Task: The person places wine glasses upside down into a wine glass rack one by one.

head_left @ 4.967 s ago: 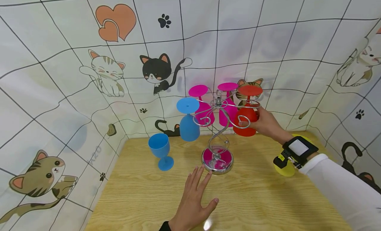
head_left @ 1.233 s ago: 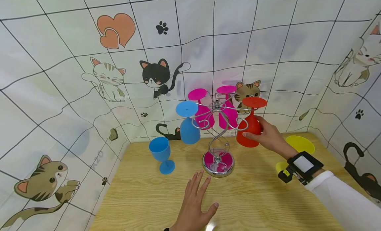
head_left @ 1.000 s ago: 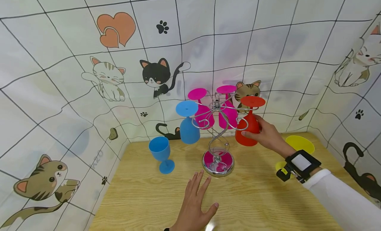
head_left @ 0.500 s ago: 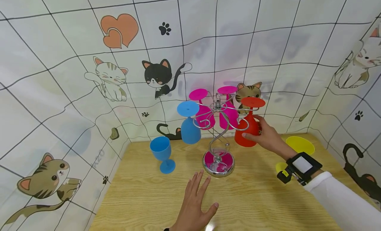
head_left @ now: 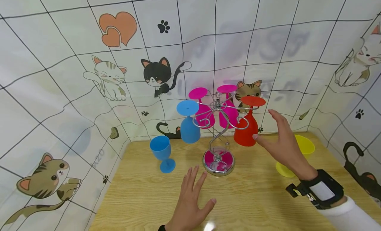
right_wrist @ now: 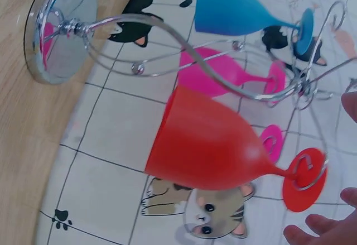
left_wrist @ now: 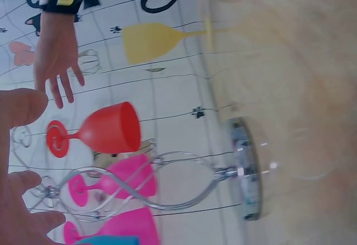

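Note:
A red goblet [head_left: 246, 130] hangs upside down from the right side of a chrome wire rack [head_left: 218, 161]. Just right of it, my right hand [head_left: 282, 146] is spread and holds nothing; its thumb tip overlaps the goblet's edge in the head view. Two pink goblets [head_left: 205, 115] and a blue goblet [head_left: 190, 130] also hang inverted from the rack. My left hand [head_left: 190, 201] lies with straight fingers over the table in front of the rack's base. In the right wrist view the red goblet's foot [right_wrist: 304, 181] rests on a curled wire, close to my fingers.
Upright on the wooden table [head_left: 143, 198], a second blue goblet [head_left: 160, 148] stands left of the rack. A yellow goblet [head_left: 306, 146] stands to the right, partly behind my right hand. Cat-patterned cloth walls [head_left: 208, 52] enclose the back and sides.
The red goblet has shifted slightly outward and lower on its arm over these seconds. My right hand has let go of it and drawn back to the right. My left hand has barely moved.

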A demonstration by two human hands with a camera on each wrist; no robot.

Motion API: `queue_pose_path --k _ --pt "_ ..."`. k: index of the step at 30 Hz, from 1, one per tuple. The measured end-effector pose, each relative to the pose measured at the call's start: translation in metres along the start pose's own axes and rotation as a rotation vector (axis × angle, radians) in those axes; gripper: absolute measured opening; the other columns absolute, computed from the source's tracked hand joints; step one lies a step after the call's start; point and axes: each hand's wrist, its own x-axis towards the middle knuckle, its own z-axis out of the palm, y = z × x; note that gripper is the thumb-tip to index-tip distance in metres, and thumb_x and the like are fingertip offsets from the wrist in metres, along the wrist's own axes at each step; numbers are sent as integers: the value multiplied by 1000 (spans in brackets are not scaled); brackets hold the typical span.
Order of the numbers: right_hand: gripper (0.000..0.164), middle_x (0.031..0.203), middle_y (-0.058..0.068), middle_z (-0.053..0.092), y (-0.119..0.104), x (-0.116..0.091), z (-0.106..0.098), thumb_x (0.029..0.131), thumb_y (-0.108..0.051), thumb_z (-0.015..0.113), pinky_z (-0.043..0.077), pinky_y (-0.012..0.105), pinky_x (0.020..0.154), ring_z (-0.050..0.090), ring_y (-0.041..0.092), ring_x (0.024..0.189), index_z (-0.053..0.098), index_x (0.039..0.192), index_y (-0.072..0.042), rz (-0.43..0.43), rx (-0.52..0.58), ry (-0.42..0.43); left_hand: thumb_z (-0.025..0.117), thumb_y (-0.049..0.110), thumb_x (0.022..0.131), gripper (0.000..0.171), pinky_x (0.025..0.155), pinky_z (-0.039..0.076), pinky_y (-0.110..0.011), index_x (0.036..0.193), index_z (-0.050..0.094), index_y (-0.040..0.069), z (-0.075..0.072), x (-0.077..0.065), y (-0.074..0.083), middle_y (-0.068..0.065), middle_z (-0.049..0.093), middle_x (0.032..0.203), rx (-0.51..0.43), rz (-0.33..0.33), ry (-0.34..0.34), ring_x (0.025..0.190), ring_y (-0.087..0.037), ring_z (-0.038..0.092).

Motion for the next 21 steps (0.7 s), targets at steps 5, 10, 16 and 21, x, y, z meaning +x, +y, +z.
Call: queue_pose_path --k 5,10,16,21 --pt "97 163 8 22 -9 -28 6 76 -15 82 27 78 102 28 44 143 27 155 -25 -128 14 100 62 55 90 80 113 26 -65 156 21 35 -10 5 6 -4 18 166 -20 -9 15 151 -36 18" --pt "97 163 6 21 -13 -62 24 71 -13 84 31 80 96 28 44 143 33 153 -21 -157 5 91 60 57 91 79 112 27 -66 156 21 36 -14 4 10 2 12 167 -14 -12 7 151 -35 17" --pt "95 162 10 23 -13 -99 54 67 -22 87 35 77 94 27 38 142 41 150 -18 -218 -49 8 61 58 90 80 113 28 -65 156 20 37 -14 2 8 1 13 166 -7 -8 -2 152 -33 16" --pt "90 163 6 22 -9 -124 76 72 -38 85 19 72 112 19 32 148 42 149 -24 -209 -75 -108 65 55 88 82 112 27 -67 156 20 38 -11 -1 5 3 16 166 1 -21 -2 152 -35 16"
